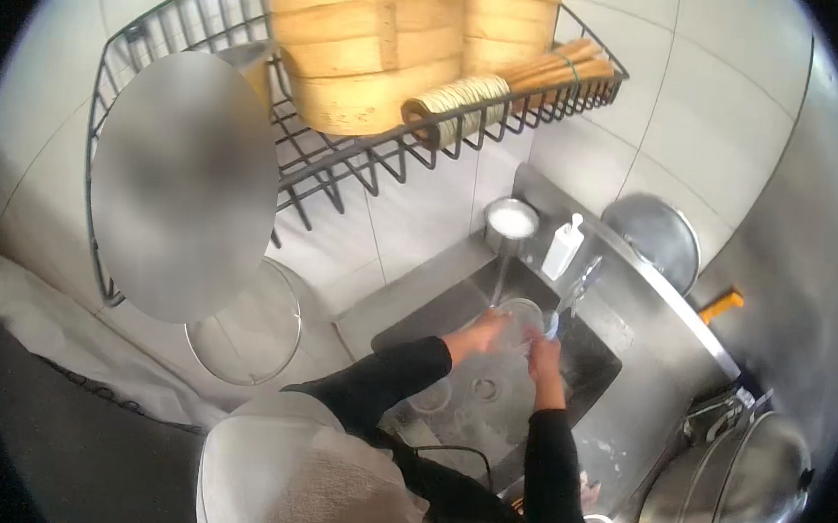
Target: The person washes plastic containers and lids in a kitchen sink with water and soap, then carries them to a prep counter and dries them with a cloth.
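Over the sink [586, 370], my left hand [484, 331] grips the left side of a clear round bowl [519, 325]. At the bowl's right side is my right hand [545, 360], its fingers curled around something small and pale blue-white that I cannot make out clearly. The faucet [581, 284] stands just beyond my right hand. Another clear bowl [431, 395] lies in the sink, left of the drain [486, 390].
A black wire rack [355, 172] with bamboo steamers [371, 49] hangs above. Behind the sink stand a metal pot [511, 221] and a white bottle [563, 250]. A large steel pot [728, 492] is at lower right. An orange handle [722, 306] lies at right.
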Motion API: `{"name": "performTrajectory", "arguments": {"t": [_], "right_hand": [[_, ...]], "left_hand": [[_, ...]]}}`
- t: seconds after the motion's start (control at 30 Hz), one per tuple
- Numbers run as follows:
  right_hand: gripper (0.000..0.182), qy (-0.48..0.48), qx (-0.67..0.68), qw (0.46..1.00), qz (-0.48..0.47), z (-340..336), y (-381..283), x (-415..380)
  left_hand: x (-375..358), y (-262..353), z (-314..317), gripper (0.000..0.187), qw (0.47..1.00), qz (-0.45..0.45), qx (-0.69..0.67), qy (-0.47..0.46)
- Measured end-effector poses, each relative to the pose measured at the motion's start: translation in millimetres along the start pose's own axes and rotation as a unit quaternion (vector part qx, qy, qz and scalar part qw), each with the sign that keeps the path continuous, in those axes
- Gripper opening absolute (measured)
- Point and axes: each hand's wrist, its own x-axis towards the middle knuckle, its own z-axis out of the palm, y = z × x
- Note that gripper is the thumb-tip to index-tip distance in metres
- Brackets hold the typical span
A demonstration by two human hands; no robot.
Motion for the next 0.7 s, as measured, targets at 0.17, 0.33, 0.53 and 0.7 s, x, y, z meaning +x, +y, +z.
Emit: {"name": "performTrajectory", "arguments": {"t": [0.17, 0.33, 0.53, 0.7], "right_hand": [[0.052, -0.067, -0.292, 0.902, -0.312, 36, -58, -47], [0.051, -0.077, -0.403, 0.884, -0.226, -10, -42, -16], [0.047, -0.012, -0.396, 0.867, -0.303, 32, -50, -61], [0.044, 0.007, -0.452, 0.886, -0.106, 16, -83, -54]], "left_hand": [[-28, 63, 42, 0.079, 0.935, -0.128, -0.319, -0.091], [-67, 109, 69, 0.059, 0.884, -0.064, -0.376, -0.269], [-74, 112, 83, 0.073, 0.930, -0.133, -0.343, -0.014], [-91, 101, 80, 0.073, 0.922, -0.178, -0.312, -0.145]]}}
